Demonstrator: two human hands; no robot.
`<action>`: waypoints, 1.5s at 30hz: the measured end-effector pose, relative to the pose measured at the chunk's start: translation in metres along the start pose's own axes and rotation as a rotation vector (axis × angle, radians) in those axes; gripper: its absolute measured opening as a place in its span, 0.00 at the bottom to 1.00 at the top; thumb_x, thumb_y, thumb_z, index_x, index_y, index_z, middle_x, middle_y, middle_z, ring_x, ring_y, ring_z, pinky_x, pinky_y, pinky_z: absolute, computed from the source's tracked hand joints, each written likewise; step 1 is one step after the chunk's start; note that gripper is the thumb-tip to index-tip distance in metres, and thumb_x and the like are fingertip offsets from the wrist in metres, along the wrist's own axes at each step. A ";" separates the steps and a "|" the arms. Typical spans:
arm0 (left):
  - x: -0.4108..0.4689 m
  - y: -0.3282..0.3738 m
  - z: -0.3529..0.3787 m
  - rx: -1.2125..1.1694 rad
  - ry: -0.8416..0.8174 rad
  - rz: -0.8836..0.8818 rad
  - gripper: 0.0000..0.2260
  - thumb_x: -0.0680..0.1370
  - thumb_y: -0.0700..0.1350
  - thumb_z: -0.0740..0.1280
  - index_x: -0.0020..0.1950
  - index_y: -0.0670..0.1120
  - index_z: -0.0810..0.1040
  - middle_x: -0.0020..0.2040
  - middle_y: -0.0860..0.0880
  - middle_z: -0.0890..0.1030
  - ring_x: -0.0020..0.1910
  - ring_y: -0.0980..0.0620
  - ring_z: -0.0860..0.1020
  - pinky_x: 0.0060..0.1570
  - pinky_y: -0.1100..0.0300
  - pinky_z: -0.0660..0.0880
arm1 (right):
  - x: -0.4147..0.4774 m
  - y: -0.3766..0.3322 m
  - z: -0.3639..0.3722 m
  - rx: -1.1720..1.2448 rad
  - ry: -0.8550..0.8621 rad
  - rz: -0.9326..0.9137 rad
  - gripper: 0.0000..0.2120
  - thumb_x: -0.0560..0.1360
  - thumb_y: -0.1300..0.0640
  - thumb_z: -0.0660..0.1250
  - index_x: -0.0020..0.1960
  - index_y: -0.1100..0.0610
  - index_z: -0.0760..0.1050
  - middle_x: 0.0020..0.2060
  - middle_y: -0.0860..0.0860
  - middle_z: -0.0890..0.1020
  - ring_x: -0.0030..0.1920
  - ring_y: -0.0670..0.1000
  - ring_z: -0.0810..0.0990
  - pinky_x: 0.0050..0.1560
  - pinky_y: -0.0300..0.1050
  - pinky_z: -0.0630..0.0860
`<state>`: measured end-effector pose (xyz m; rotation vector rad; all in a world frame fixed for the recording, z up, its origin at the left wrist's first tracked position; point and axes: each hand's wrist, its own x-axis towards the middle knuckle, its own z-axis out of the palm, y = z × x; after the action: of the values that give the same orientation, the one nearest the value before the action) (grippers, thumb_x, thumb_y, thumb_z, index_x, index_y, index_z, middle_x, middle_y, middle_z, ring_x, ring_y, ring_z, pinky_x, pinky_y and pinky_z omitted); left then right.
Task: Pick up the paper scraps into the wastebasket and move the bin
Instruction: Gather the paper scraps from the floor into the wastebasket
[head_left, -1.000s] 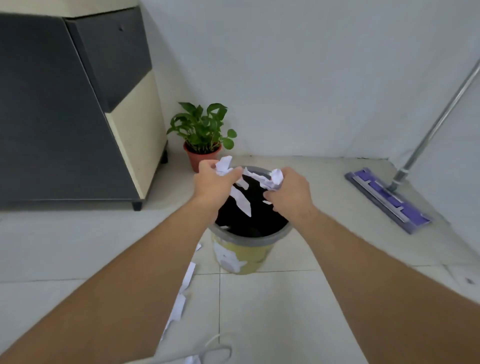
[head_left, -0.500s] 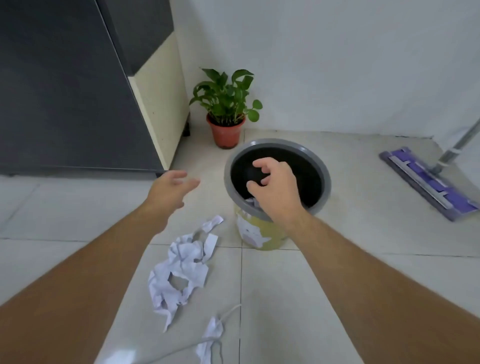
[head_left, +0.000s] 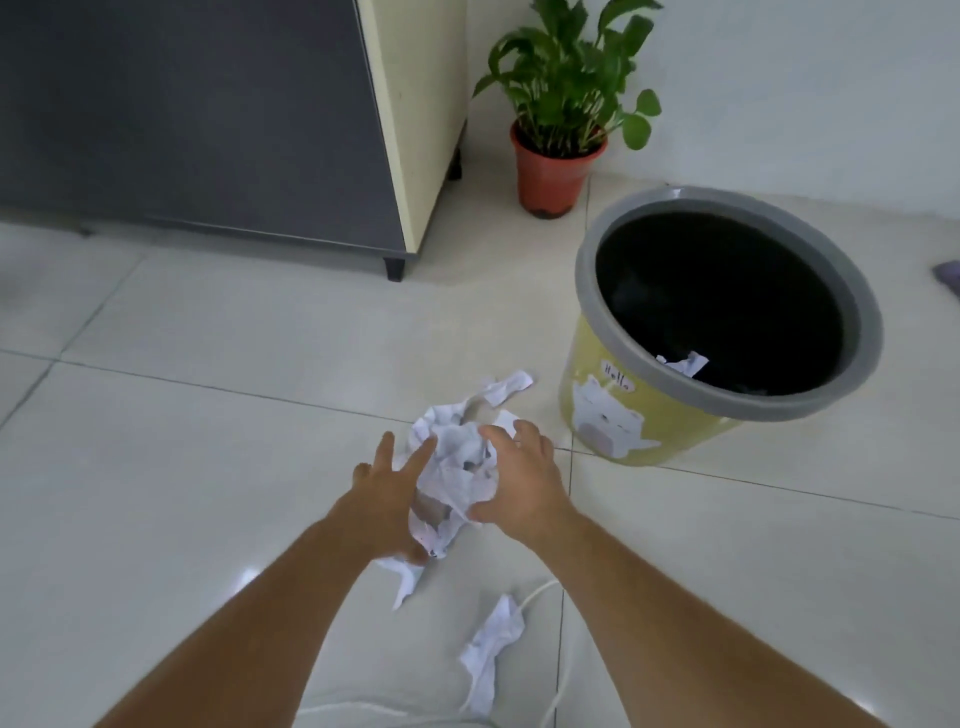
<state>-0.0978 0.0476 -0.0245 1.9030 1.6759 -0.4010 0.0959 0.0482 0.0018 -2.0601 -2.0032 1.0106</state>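
Observation:
A pile of crumpled white paper scraps (head_left: 457, 462) lies on the tiled floor just left of the wastebasket (head_left: 613, 410), a yellow bin with a grey rim and a black inside. Some white paper (head_left: 683, 362) shows inside the bin. My left hand (head_left: 384, 493) sits on the pile's left side, fingers spread. My right hand (head_left: 519, 480) is on its right side, fingers apart and curved over the paper. Neither hand has closed on it. One loose scrap (head_left: 491, 649) lies nearer me, another (head_left: 506, 387) just beyond the pile.
A potted green plant (head_left: 550, 171) stands against the wall behind the bin. A dark cabinet with a cream side (head_left: 405, 130) fills the upper left, on short legs. A white cord (head_left: 540, 597) runs on the floor near me. A purple mop edge (head_left: 948, 275) shows far right.
Both hands have left the bin and come down to the paper pile on the floor. The view has dropped and swung left, so the bin now sits at the right.

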 end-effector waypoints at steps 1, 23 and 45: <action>0.002 -0.002 0.005 -0.002 -0.011 0.010 0.64 0.54 0.59 0.80 0.73 0.68 0.33 0.78 0.42 0.40 0.71 0.34 0.60 0.60 0.44 0.73 | 0.005 0.000 0.009 -0.056 -0.024 -0.002 0.48 0.63 0.47 0.79 0.75 0.44 0.57 0.76 0.56 0.53 0.75 0.59 0.54 0.69 0.53 0.64; 0.006 0.023 -0.008 -0.511 0.224 0.127 0.11 0.69 0.46 0.71 0.49 0.45 0.78 0.42 0.46 0.76 0.40 0.48 0.78 0.38 0.60 0.74 | 0.011 -0.014 0.019 0.297 -0.010 -0.010 0.12 0.70 0.55 0.72 0.48 0.53 0.70 0.45 0.55 0.81 0.44 0.54 0.80 0.44 0.50 0.78; -0.081 0.282 -0.274 -0.312 0.487 0.534 0.09 0.72 0.41 0.70 0.50 0.39 0.77 0.45 0.40 0.83 0.46 0.41 0.80 0.47 0.48 0.78 | -0.066 -0.004 -0.329 0.249 0.548 -0.059 0.17 0.73 0.56 0.71 0.59 0.56 0.72 0.49 0.54 0.82 0.49 0.53 0.81 0.47 0.46 0.79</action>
<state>0.1248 0.1280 0.3002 2.1996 1.3090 0.5393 0.2657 0.1103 0.2848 -1.8692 -1.5628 0.5620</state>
